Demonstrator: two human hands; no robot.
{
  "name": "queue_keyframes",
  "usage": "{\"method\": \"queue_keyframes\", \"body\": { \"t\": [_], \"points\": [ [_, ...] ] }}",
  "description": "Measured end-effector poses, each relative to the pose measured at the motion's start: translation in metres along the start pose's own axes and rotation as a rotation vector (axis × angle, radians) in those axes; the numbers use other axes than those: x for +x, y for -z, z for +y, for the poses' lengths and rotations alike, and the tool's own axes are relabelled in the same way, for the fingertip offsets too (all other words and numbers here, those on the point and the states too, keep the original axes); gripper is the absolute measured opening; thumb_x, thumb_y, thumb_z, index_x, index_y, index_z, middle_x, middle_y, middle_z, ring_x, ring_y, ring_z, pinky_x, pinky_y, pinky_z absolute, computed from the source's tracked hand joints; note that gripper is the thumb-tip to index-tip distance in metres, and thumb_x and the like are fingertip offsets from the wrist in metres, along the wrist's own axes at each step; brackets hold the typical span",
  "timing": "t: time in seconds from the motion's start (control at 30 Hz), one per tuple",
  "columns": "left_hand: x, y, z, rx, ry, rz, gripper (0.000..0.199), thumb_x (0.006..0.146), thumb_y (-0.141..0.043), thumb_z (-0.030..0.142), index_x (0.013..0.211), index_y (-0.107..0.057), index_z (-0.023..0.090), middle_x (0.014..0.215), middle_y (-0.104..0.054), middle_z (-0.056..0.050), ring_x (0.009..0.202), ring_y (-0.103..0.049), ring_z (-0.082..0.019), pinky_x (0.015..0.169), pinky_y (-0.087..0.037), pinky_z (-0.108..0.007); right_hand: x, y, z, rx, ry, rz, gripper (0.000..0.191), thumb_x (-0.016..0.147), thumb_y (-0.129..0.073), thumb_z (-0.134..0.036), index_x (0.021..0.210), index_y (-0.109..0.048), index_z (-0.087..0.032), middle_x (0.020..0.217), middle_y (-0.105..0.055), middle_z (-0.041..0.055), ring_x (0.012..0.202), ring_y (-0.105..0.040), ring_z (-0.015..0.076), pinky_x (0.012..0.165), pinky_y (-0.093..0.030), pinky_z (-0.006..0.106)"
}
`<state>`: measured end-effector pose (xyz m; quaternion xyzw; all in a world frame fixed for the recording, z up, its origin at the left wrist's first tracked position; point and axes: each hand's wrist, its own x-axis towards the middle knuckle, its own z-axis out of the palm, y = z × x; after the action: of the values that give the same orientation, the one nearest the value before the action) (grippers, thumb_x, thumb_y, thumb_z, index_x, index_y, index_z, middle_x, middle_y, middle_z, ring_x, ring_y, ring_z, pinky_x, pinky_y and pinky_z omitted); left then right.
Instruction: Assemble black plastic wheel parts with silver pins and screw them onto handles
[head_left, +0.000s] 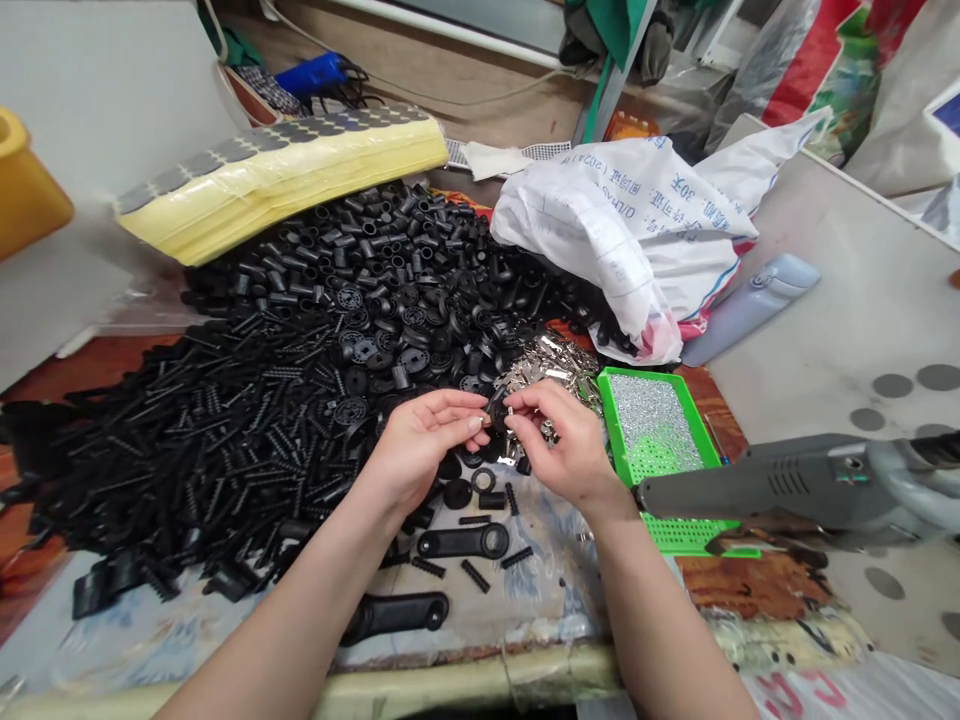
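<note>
My left hand [431,440] pinches a small copper-coloured piece [485,420] between thumb and fingers. Close against it, my right hand [562,440] grips a small round black part [498,412], partly covered by the fingertips. Both hands meet above the table's middle, in front of a pile of metal clips [555,365]. Below them lie a black ring [482,481], a short black cylinder [492,500], several ribbed black pins [475,575] and a black lever with a round end [461,542]. A second black lever [397,615] rests nearer the front edge.
A large heap of black plastic parts [262,420] spreads left and behind. On the right are a green tray of small metal pieces [611,420] and a grey power tool [787,490]. A white sack [637,220] and yellow sheets [300,185] stand behind.
</note>
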<state>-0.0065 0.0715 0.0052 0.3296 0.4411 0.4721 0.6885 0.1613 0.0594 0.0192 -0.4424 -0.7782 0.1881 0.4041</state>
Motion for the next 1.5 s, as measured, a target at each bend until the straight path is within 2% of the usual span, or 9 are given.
{"method": "queue_keyframes", "body": {
  "t": [0.2,0.3,0.43,0.6,0.8,1.0,1.13,1.43,1.5],
  "points": [
    [0.000,0.007,0.008,0.173,-0.038,-0.035,0.025,0.058,-0.079,0.018,0.082,-0.071,0.014,0.068,-0.072,-0.002,0.063,-0.065,-0.015,0.065,-0.051,-0.027,0.000,0.006,-0.009,-0.016,0.022,0.023,0.008,0.084,-0.055,-0.013,0.080,-0.058,-0.018,0.073,-0.060,0.0021,0.069,-0.057,0.0153,0.064,-0.048,0.030],
    [-0.009,0.017,0.015,0.568,-0.171,-0.058,0.015,0.066,-0.072,0.018,0.080,-0.071,0.018,0.074,-0.073,-0.002,0.070,-0.066,-0.018,0.067,-0.050,-0.027,-0.001,0.012,-0.010,0.013,-0.011,0.136,0.008,0.081,-0.057,-0.013,0.076,-0.058,-0.019,0.070,-0.059,0.0005,0.065,-0.055,0.0138,0.060,-0.047,0.028],
    [-0.030,0.020,0.009,1.224,-0.317,-0.255,0.014,0.076,-0.060,0.013,0.079,-0.071,0.021,0.072,-0.069,-0.001,0.068,-0.062,-0.018,0.066,-0.047,-0.030,-0.003,0.018,-0.006,0.077,-0.093,0.230,0.009,0.076,-0.059,-0.012,0.071,-0.057,-0.019,0.066,-0.057,-0.0012,0.060,-0.053,0.0121,0.054,-0.045,0.026],
    [-0.038,0.004,-0.017,1.502,-0.390,-0.431,0.020,0.080,-0.057,0.009,0.093,-0.070,0.017,0.089,-0.066,-0.007,0.090,-0.059,-0.023,0.081,-0.048,-0.036,-0.001,0.016,-0.006,0.113,-0.092,0.190,0.009,0.075,-0.058,-0.011,0.069,-0.056,-0.018,0.065,-0.055,-0.0021,0.056,-0.050,0.0096,0.050,-0.044,0.023],
    [-0.027,-0.002,-0.032,1.493,-0.419,-0.477,0.022,0.081,-0.054,0.008,0.089,-0.072,0.017,0.081,-0.061,-0.006,0.086,-0.055,-0.024,0.077,-0.047,-0.038,0.001,0.016,-0.006,0.063,-0.076,0.125,0.010,0.077,-0.056,-0.011,0.070,-0.056,-0.017,0.066,-0.054,-0.0016,0.058,-0.049,0.0096,0.053,-0.044,0.023],
    [-0.033,0.016,-0.022,0.858,-0.288,-0.324,0.022,0.079,-0.055,0.012,0.093,-0.070,0.019,0.102,-0.068,-0.006,0.097,-0.061,-0.021,0.088,-0.048,-0.035,0.001,0.018,-0.014,0.163,-0.111,0.087,0.010,0.076,-0.056,-0.010,0.068,-0.056,-0.017,0.064,-0.054,-0.0016,0.057,-0.050,0.0094,0.053,-0.044,0.022],
    [-0.044,0.030,-0.010,0.631,-0.131,-0.261,0.019,0.079,-0.059,0.021,0.095,-0.070,0.021,0.098,-0.073,-0.004,0.090,-0.066,-0.020,0.080,-0.052,-0.031,0.001,0.017,-0.016,0.224,-0.122,0.092,0.010,0.075,-0.056,-0.010,0.068,-0.056,-0.017,0.064,-0.056,-0.0016,0.057,-0.050,0.0095,0.052,-0.043,0.022],
    [-0.065,0.058,-0.010,1.223,-0.306,-0.295,0.024,0.081,-0.054,0.020,0.097,-0.072,0.023,0.095,-0.074,-0.004,0.090,-0.067,-0.021,0.082,-0.052,-0.032,0.002,0.009,-0.012,0.143,-0.132,0.053,0.009,0.074,-0.056,-0.011,0.067,-0.056,-0.017,0.064,-0.056,-0.0006,0.056,-0.050,0.0100,0.052,-0.044,0.024],
    [-0.071,0.064,-0.014,1.302,-0.326,-0.220,0.027,0.084,-0.052,0.027,0.102,-0.071,0.021,0.098,-0.074,-0.006,0.092,-0.068,-0.022,0.082,-0.053,-0.034,0.002,0.009,-0.012,0.125,-0.121,0.041,0.010,0.074,-0.055,-0.011,0.067,-0.056,-0.017,0.064,-0.055,-0.0004,0.056,-0.050,0.0102,0.052,-0.044,0.024]
  ]
}}
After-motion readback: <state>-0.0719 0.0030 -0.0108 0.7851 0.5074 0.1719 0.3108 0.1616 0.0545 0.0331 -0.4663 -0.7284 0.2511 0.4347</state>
